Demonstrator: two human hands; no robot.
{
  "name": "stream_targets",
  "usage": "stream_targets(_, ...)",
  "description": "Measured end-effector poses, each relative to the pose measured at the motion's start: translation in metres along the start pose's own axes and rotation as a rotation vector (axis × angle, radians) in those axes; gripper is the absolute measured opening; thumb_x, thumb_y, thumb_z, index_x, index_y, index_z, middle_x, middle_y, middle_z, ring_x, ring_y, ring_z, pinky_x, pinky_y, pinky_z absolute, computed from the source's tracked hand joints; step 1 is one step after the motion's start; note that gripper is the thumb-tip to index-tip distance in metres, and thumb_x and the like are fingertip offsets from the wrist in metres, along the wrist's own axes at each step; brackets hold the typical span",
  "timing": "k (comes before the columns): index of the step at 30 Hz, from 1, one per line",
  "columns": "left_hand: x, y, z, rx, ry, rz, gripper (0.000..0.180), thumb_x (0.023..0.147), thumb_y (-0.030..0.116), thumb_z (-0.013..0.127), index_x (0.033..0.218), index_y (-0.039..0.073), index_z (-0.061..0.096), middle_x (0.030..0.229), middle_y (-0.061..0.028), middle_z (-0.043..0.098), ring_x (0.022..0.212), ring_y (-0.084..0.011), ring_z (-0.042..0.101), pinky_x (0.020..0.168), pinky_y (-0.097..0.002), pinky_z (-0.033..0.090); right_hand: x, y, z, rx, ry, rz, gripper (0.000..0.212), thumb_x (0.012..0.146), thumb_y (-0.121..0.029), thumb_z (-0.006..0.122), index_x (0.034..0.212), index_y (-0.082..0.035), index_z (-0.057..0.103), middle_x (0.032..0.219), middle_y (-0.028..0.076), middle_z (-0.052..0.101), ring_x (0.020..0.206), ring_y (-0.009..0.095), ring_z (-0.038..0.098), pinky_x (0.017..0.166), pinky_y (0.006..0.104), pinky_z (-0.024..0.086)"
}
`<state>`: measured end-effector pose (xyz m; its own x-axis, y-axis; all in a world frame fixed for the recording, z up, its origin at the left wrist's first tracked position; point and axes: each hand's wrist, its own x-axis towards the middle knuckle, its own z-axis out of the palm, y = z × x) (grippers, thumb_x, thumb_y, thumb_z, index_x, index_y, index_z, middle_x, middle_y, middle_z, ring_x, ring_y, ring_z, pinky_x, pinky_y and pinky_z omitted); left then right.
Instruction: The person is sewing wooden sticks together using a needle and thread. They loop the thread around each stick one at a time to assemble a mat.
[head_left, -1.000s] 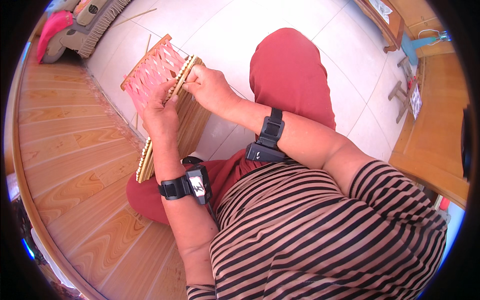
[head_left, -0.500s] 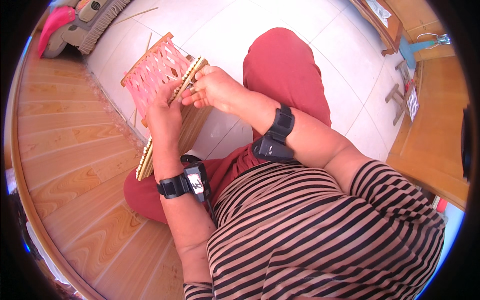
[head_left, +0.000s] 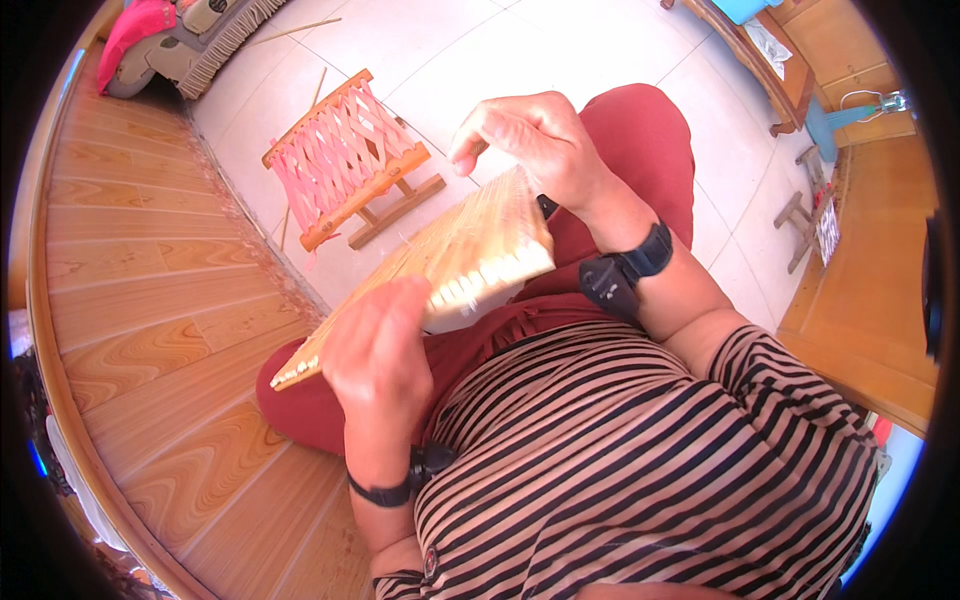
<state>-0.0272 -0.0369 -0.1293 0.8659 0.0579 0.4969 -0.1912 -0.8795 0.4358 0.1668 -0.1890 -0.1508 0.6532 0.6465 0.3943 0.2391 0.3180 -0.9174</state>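
Note:
A flat mat of straw-coloured stalks [head_left: 430,245] lies tilted across my lap, its row of pale cut ends facing me. Part of it is smeared by motion. My left hand [head_left: 380,345] is closed on the near edge, fingers blurred. Above the far right corner of the mat, my right hand [head_left: 535,140] is raised with its fingers curled in. Whatever it may hold is too small or hidden to make out. Black straps with small boxes sit on both my forearms.
A wooden folding stool [head_left: 345,160] with a pink woven-strap seat stands on the tiled floor beyond the mat. Thin sticks [head_left: 295,30] lie behind it. Wood-grain boards [head_left: 150,290] run along the left. A small wooden stool [head_left: 808,215] and a wooden cabinet [head_left: 860,260] are at the right.
The mat has turned from nearly edge-on to show its broad face. My hands have moved apart: the left came nearer to me, the right rose and went right.

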Motion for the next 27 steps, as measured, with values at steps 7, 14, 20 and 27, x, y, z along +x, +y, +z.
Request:
stream_targets(7, 0.007, 0.052, -0.054, 0.118, 0.043, 0.343, 0.014, 0.081, 0.004, 0.062, 0.095, 0.001, 0.064, 0.088, -0.0127, 0.067, 0.08, -0.0291, 0.067, 0.069, -0.0385, 0.057, 0.002, -0.086, 0.013, -0.027, -0.247, -0.233, 0.031, 0.093, -0.023, 0.06, 0.086, 0.006, 0.069, 0.074, 0.013, 0.067, 0.066, 0.017, 0.064, 0.06, 0.027, 0.049)
stream_targets(14, 0.001, 0.062, -0.07, 0.145, 0.003, 0.334, 0.016, 0.083, 0.007, 0.061, 0.097, 0.0, 0.062, 0.088, -0.0136, 0.067, 0.082, -0.0301, 0.068, 0.068, -0.0379, 0.057, -0.002, -0.1, 0.023, -0.032, -0.351, -0.312, 0.019, 0.09, -0.015, 0.065, 0.083, 0.001, 0.072, 0.075, 0.009, 0.07, 0.063, 0.012, 0.065, 0.058, 0.0234, 0.05)
stream_targets(20, 0.021, 0.053, -0.1, 0.073, 0.158, 0.133, 0.017, 0.078, -0.002, 0.061, 0.094, -0.002, 0.066, 0.078, -0.0162, 0.068, 0.07, -0.0299, 0.069, 0.064, -0.0361, 0.056, 0.003, -0.099, 0.017, 0.191, -0.433, -0.228, 0.042, 0.083, -0.037, 0.071, 0.095, 0.003, 0.07, 0.088, 0.01, 0.07, 0.077, 0.017, 0.066, 0.069, 0.0278, 0.051)
stream_targets(27, 0.047, 0.069, -0.135, 0.191, 0.307, 0.247, 0.022, 0.073, 0.008, 0.066, 0.09, -0.005, 0.064, 0.077, -0.0197, 0.067, 0.065, -0.0313, 0.068, 0.059, -0.0377, 0.057, 0.007, -0.102, 0.014, -0.215, -0.407, -0.313, 0.047, 0.074, -0.026, 0.079, 0.114, -0.004, 0.066, 0.099, 0.012, 0.071, 0.096, 0.025, 0.068, 0.086, 0.0327, 0.051)
